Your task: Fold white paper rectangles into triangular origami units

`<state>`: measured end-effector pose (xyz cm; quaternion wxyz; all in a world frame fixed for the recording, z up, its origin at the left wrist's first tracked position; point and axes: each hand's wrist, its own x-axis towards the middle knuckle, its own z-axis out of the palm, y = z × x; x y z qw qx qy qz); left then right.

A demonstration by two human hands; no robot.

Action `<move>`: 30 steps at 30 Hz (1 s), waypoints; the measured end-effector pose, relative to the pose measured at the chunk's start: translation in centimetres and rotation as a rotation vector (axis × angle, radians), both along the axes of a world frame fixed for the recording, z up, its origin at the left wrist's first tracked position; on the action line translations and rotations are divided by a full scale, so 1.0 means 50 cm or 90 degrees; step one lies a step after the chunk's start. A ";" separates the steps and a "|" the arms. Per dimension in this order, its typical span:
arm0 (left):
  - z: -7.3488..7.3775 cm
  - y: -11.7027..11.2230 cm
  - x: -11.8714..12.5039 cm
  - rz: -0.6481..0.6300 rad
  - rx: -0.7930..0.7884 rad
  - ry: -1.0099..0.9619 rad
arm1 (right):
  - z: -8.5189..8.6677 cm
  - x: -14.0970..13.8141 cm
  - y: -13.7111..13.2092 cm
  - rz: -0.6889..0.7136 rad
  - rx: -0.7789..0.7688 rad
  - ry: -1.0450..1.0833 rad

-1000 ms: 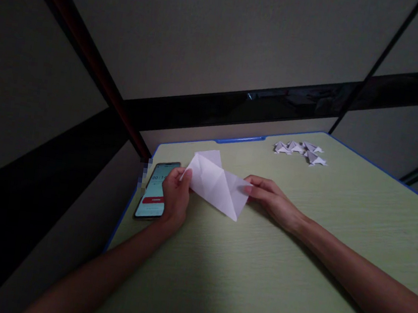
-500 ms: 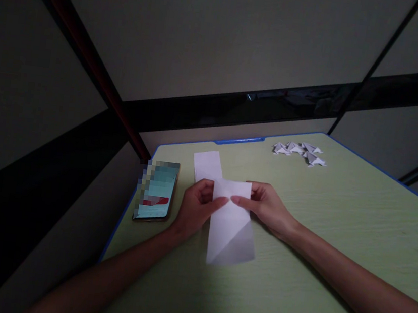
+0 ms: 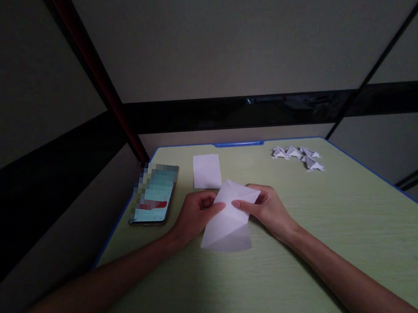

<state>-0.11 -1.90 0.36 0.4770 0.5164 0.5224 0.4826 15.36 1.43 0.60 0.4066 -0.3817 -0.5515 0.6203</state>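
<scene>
A creased sheet of white paper point(image 3: 228, 225) is held up between my two hands, over the middle of the table. My left hand point(image 3: 196, 215) pinches its left edge, thumb on the near face and fingers curled behind. On the right edge, my right hand point(image 3: 260, 203) grips it the same way, its thumb lying across the upper part. Crease lines cross the paper, and its lower end bends outward. Just behind my left hand, a second piece of white paper point(image 3: 207, 170) lies flat on the table.
A phone point(image 3: 154, 195) with its screen lit lies near the table's left edge. Several folded white paper figures point(image 3: 296, 154) sit at the back right of the green table point(image 3: 336, 233). Dark wall panels point(image 3: 222, 46) rise behind the table's blue-rimmed far edge.
The paper in my hands has tilted and its upper part has flexed, the top right corner now sticking out to the right. More of the flat paper behind it shows. Both hands keep their hold.
</scene>
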 end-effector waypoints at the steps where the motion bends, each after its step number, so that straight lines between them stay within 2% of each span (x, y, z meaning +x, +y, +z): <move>1: -0.001 0.000 0.000 0.005 -0.002 -0.007 | -0.001 0.000 0.000 0.000 0.000 0.002; 6: 0.004 -0.002 -0.001 -0.015 -0.037 -0.082 | -0.008 -0.001 0.003 -0.014 -0.030 0.069; 10: 0.011 -0.002 -0.003 -0.024 -0.003 -0.122 | -0.004 0.001 0.001 -0.009 -0.047 0.109; 15: 0.011 -0.007 -0.002 -0.075 -0.061 -0.108 | 0.002 0.002 -0.005 0.038 -0.068 0.119; 18: 0.007 -0.009 0.000 -0.089 -0.105 -0.083 | 0.002 0.000 -0.005 0.011 -0.092 0.121; 25: 0.003 -0.003 -0.002 -0.062 -0.088 -0.085 | 0.001 0.000 -0.002 -0.021 -0.114 0.137; 30: 0.011 -0.005 -0.004 -0.122 -0.089 -0.113 | 0.000 0.001 0.000 -0.026 -0.101 0.145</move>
